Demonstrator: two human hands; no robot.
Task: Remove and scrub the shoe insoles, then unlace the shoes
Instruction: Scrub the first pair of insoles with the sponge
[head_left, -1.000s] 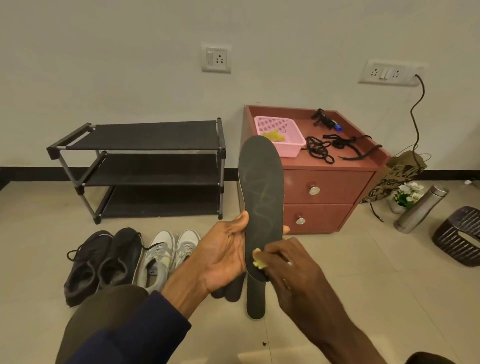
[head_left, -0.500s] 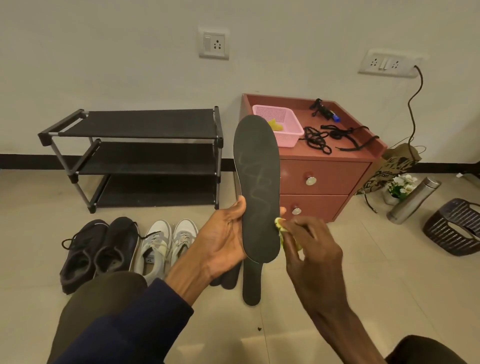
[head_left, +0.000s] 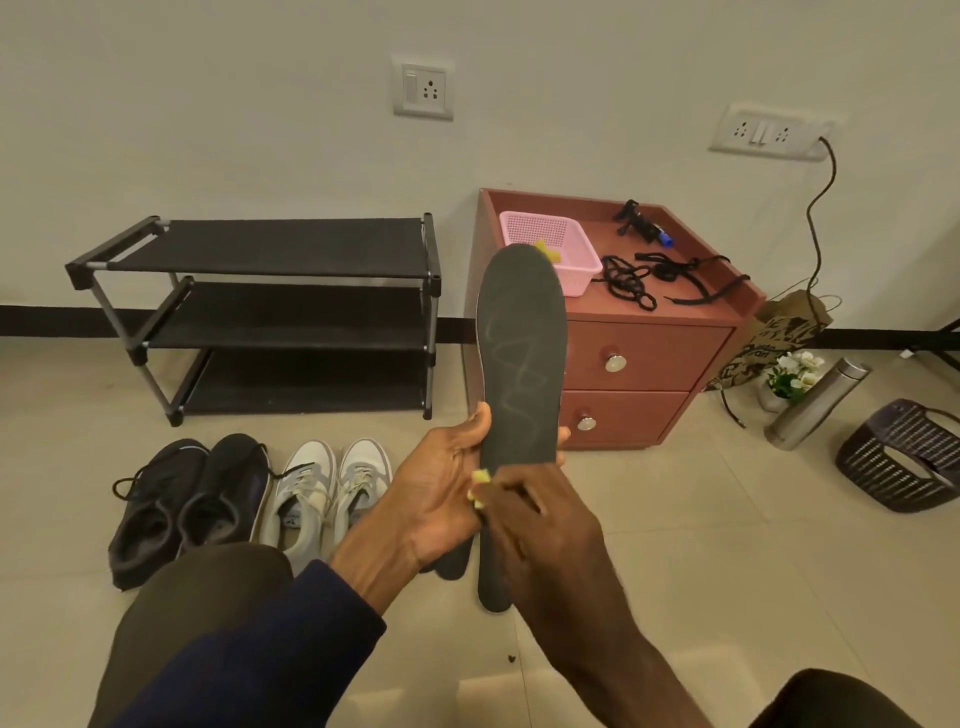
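Observation:
My left hand (head_left: 441, 488) grips a dark insole (head_left: 522, 353) upright by its lower part, thumb on the left edge. Pale wavy smear marks run down its face. My right hand (head_left: 540, 525) pinches a small yellow sponge (head_left: 479, 486) against the insole's heel end. More dark insoles (head_left: 491, 587) lie on the floor below my hands, partly hidden. A black pair of shoes (head_left: 182, 499) and a white pair of shoes (head_left: 327, 488), both laced, stand on the floor at left. Loose black laces (head_left: 654, 275) lie on the red cabinet.
A black three-tier shoe rack (head_left: 270, 312) stands against the wall at left. The red two-drawer cabinet (head_left: 649, 358) carries a pink basket (head_left: 566, 244) holding a yellow piece. At right are a paper bag (head_left: 769, 338), a steel bottle (head_left: 815, 405) and a dark tipped basket (head_left: 904, 457).
My right hand with the sponge swung off the insole's right edge, then came back to the left across its heel end. The left hand keeps its hold.

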